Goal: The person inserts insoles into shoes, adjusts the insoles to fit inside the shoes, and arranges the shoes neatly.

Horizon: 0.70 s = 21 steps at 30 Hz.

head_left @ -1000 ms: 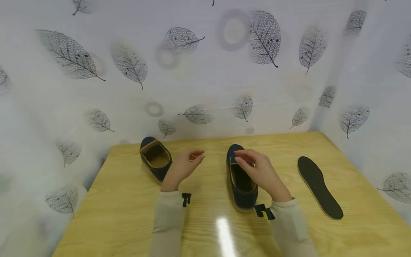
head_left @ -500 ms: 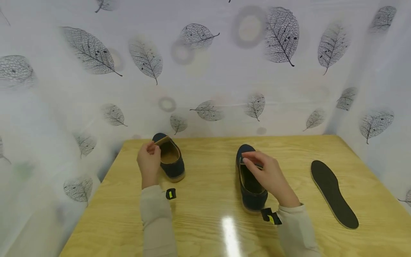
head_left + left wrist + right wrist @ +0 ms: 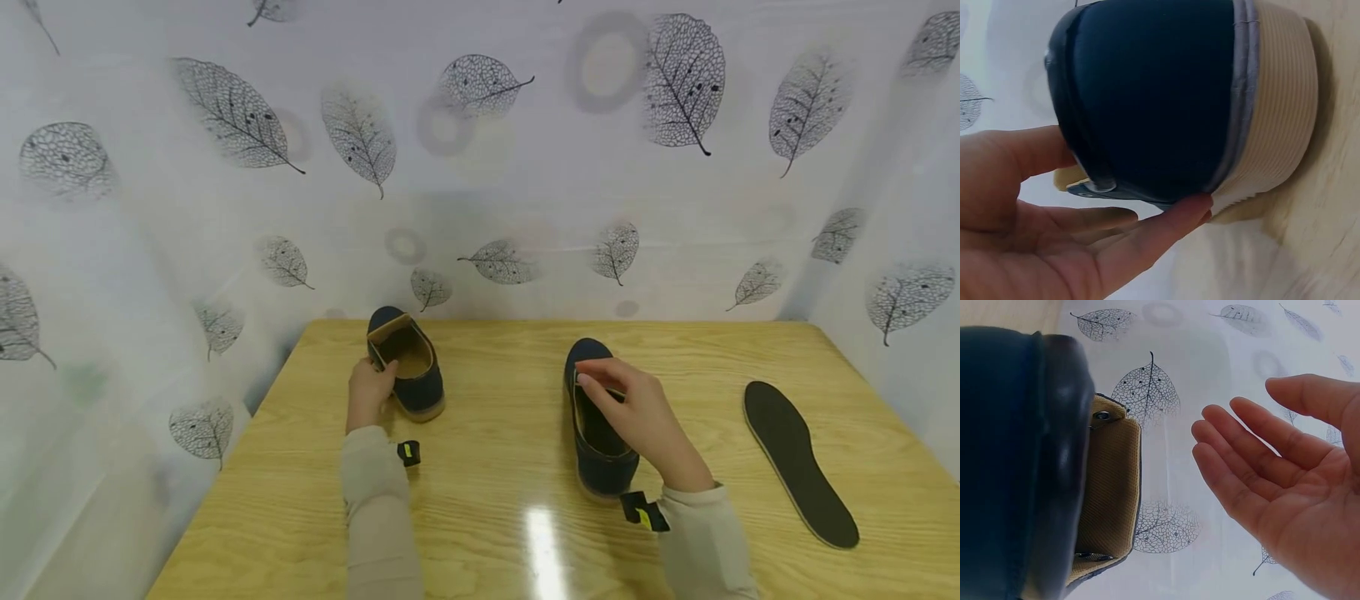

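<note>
My left hand [image 3: 367, 393] is against the heel of the left shoe [image 3: 406, 363], which sits near the back left of the tabletop [image 3: 495, 433]. In the left wrist view my fingers [image 3: 1147, 231] lie nearly straight, one tip touching the navy canvas just above the ribbed sole; nothing is curled round it, so this is a touch, not a grip. My right hand [image 3: 637, 412] hovers over the opening of the right shoe [image 3: 600, 417], which stands near the middle of the tabletop. In the right wrist view that palm is spread, fingers relaxed and apart from the shoe, holding nothing.

What I think could go wrong: with only a fingertip on the left heel, a push would likely slide or turn the shoe toward the wall rather than lift it, since the tabletop looks glossy. On the right, if I reach into the opening carelessly I may fold the tan lining at the tongue, or tip the shoe onto its side.

The loose insole [image 3: 798, 462] lies well apart at the right, dark face up. I cannot see whether the right shoe has an insole inside; my hand covers much of its opening from above. The left shoe's interior shows tan, but its depth is hard to make out.
</note>
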Each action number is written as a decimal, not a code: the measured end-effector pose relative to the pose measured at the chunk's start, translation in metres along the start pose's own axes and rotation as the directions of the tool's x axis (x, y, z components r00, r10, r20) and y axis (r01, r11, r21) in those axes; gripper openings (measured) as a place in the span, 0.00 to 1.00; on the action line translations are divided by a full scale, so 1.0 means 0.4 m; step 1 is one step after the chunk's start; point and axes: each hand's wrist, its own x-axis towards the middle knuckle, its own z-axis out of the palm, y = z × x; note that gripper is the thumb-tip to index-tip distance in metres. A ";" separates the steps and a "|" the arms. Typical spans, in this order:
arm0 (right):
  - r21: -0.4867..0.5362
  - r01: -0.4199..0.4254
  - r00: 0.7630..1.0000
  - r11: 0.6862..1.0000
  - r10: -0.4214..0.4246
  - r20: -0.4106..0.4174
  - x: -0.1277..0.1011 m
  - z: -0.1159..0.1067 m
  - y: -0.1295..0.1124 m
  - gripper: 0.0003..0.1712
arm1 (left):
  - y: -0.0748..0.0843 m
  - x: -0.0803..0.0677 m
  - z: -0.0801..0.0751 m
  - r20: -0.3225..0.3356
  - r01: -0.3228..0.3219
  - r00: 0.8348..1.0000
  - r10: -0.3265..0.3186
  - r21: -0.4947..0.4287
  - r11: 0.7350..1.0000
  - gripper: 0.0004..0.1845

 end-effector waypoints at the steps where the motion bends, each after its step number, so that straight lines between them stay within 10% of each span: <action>1: -0.001 0.002 1.000 1.000 -0.002 -0.001 0.000 0.000 0.001 0.16 | -0.002 0.002 0.003 0.003 -0.001 1.000 0.001 -0.001 1.000 0.28; 21: 0.017 -0.003 1.000 1.000 0.003 -0.002 -0.001 -0.006 0.018 0.17 | 0.009 -0.005 0.010 0.083 -0.016 0.996 0.011 0.055 0.998 0.27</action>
